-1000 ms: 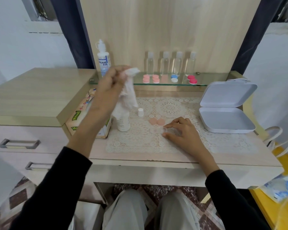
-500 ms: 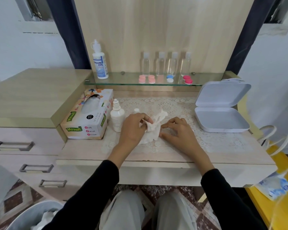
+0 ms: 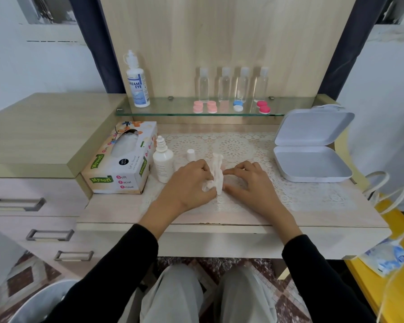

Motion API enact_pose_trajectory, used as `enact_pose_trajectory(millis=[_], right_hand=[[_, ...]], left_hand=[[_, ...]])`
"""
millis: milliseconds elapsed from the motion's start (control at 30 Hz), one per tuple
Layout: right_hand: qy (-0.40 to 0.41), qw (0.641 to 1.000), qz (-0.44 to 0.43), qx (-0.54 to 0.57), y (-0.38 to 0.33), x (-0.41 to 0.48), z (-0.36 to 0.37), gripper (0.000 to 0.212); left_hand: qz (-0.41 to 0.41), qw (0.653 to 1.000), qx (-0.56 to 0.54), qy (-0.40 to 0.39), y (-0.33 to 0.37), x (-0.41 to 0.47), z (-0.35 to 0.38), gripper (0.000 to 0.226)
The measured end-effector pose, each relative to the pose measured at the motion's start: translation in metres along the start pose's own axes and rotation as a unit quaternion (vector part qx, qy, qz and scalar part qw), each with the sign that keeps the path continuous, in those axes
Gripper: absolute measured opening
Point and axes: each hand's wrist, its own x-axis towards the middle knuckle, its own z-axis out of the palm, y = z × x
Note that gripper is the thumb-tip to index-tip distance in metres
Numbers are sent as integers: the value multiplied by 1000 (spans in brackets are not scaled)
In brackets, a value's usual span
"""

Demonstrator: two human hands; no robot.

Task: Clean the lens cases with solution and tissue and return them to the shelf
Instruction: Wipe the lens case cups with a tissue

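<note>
We held the tissue (image 3: 216, 173) pinched in our left hand (image 3: 191, 185), its length running away from us; the case lay hidden just right, under our right hand's (image 3: 250, 183) curled fingers.

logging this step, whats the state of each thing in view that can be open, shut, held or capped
white hinged plastic box: open, empty
small white solution bottle: uncapped, upright
its white cap: off, standing on the lace mat
crumpled white tissue: gripped by left hand
right hand: fingers down on the mat
large dream eye bottle: capped
mysoft tissue box: opened
</note>
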Motion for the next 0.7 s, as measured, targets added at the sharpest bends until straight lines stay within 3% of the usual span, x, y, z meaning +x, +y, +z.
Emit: enact_pose_trajectory(millis=[267, 700], right_hand=[[-3, 999, -28, -31, 1, 0, 1, 28], [-11, 1000, -11, -22, -3, -1, 0, 28]], left_hand=[[7, 996, 80, -36, 1, 12, 0, 23], [7, 997, 78, -25, -3, 16, 3, 21]])
